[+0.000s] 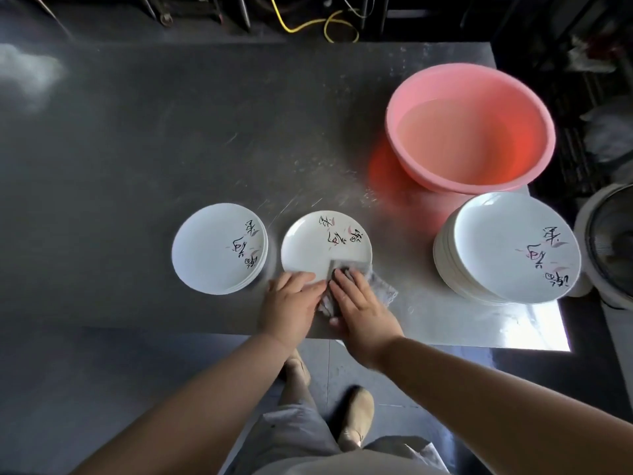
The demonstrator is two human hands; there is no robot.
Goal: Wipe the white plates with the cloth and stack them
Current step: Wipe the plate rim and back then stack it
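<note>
Single plate [318, 245] between two stacks [219, 250] [507, 248], basin [471, 128] behind the right stack

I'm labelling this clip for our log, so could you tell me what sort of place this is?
Probably a commercial kitchen or dishwashing station: a steel worktable, a pink basin of water, and a tall stack of matching plates beside the plate being wiped.

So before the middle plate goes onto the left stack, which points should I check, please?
1. Cloth on the middle plate: ok, under the right hand.
2. Left hand steadies the plate's near rim: ok.
3. Whole plate wiped: cannot tell.
4. Left stack top free: ok.
5. Right stack sits well: not ok, it leans.
6. Plate safe from the table edge: not ok, it lies near it.
</note>
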